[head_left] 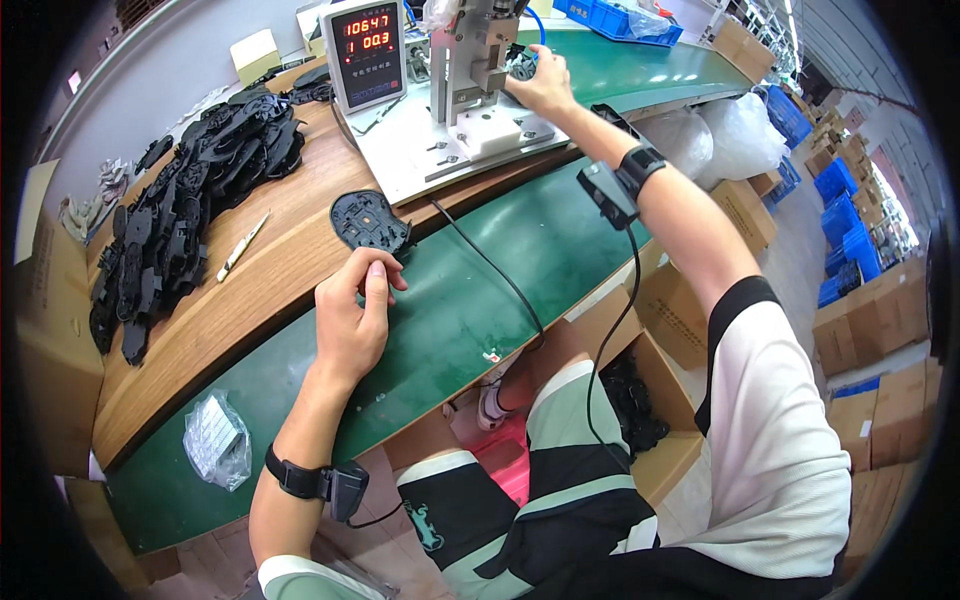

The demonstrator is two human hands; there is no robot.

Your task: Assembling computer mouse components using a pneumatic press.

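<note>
My left hand [354,312] is closed at the front edge of the worktop, its curled fingers at the lower edge of a black plastic shell [368,220] shaped like a computer mouse base. My right arm stretches to the far side of a metal bench press [470,80]. There my right hand [543,86] has its thumb and fingers around a dark plastic part [522,68], mostly hidden by the hand and press. A white block [487,132] sits on the press's base plate [425,165]. Beside the press stands a counter box [366,55] with lit red digits.
A heap of black plastic shells [200,175] lies on the wooden board at left, near a white pen-like tool [243,246]. A clear bag [217,440] rests on the green mat [450,290]. A black cable [490,262] crosses the mat. An open carton [665,440] stands below.
</note>
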